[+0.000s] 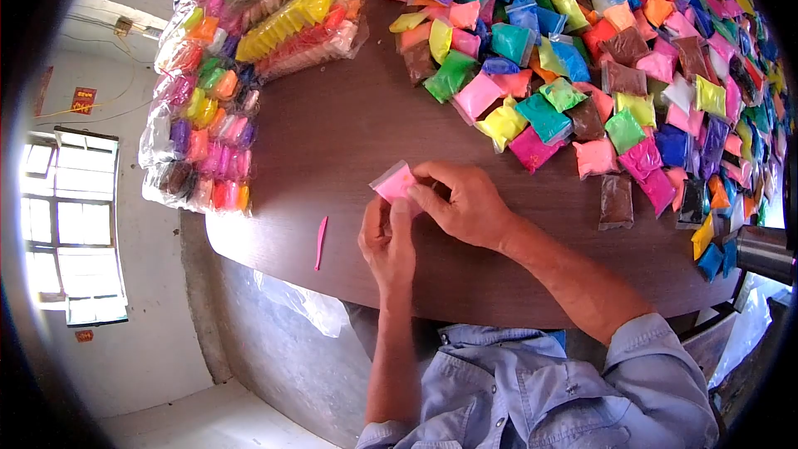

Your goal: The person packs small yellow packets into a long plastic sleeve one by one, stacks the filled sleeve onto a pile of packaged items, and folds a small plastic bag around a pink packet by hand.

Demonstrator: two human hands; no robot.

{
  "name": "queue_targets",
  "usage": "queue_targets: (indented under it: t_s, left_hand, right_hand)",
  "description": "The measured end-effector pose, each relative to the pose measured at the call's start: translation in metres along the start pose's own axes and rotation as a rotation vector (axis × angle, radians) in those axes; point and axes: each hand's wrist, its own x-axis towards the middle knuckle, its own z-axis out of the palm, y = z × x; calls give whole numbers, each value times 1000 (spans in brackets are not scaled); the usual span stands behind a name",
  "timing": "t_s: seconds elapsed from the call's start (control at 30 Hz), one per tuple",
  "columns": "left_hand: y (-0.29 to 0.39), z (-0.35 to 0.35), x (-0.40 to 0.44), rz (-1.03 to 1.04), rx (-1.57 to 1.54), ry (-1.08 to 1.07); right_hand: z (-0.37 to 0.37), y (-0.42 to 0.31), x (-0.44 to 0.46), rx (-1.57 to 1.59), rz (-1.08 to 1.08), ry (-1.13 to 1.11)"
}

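A small clear packet of pink clay-like material point(394, 181) is held up above the brown table between my two hands. My left hand point(388, 237) pinches its lower edge, thumb in front. From the right, my right hand point(461, 204) grips the packet's side between thumb and fingers; the exact contact is partly hidden. A thin pink plastic stick-like tool point(321, 243) lies on the table to the left of my left hand, apart from it.
A large heap of coloured packets point(582, 75) spreads over the table's point(332, 133) right and far side. Bundled packets in clear wrap point(199, 125) stack along the left edge. A metal cylinder point(763, 251) juts in at the right. A window point(79, 216) is at the left.
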Motion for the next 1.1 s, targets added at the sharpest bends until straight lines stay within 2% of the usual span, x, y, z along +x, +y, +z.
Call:
queue_targets:
  t_s: [0.07,0.37,0.6,0.67,0.9,1.1]
  left_hand:
    - [-1,3,1,31,13,-25]
    - [-6,2,3,25,66,5]
    - [2,3,3,37,-36,-21]
    - [-3,0,3,5,-22,-98]
    - [-1,1,3,53,10,-75]
    - [1,-1,3,-13,8,-73]
  right_hand:
    - [-3,-5,1,101,87,21]
    - [-1,0,2,-37,3,-18]
    - [0,3,1,4,7,7]
    - [-2,2,2,67,60,20]
    - [-1,2,2,39,12,28]
    - [0,5,2,3,24,13]
